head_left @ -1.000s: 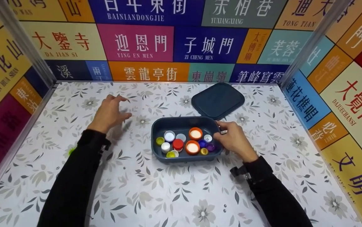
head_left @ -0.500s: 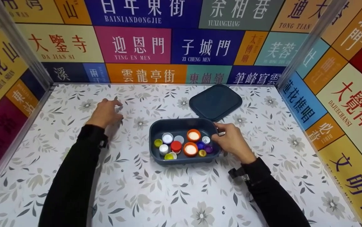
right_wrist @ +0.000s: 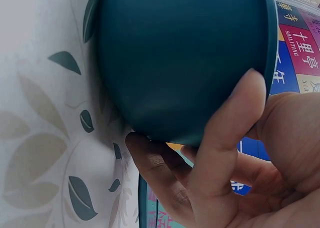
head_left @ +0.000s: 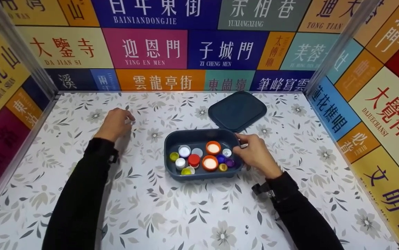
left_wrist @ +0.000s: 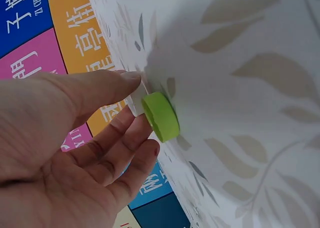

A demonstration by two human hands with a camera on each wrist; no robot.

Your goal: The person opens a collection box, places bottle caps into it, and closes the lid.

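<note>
Left hand (head_left: 113, 123): thumb and fingers pinch a small white object (left_wrist: 138, 101); a green cap (left_wrist: 161, 117) shows beside these fingertips, contact not determinable. Right hand (head_left: 256, 152): fingers grip the near end of the dark blue box (head_left: 202, 176). Inside, left of those fingers, are assorted caps, including a red cap (head_left: 194, 159). The lid (head_left: 237, 110) lies beyond the right fingers.

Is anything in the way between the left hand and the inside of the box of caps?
Nothing loose, as far as the head view shows: just tabletop between the left hand and the box. Only the box's wall rises there; the lid lies off, beyond the box.
</note>
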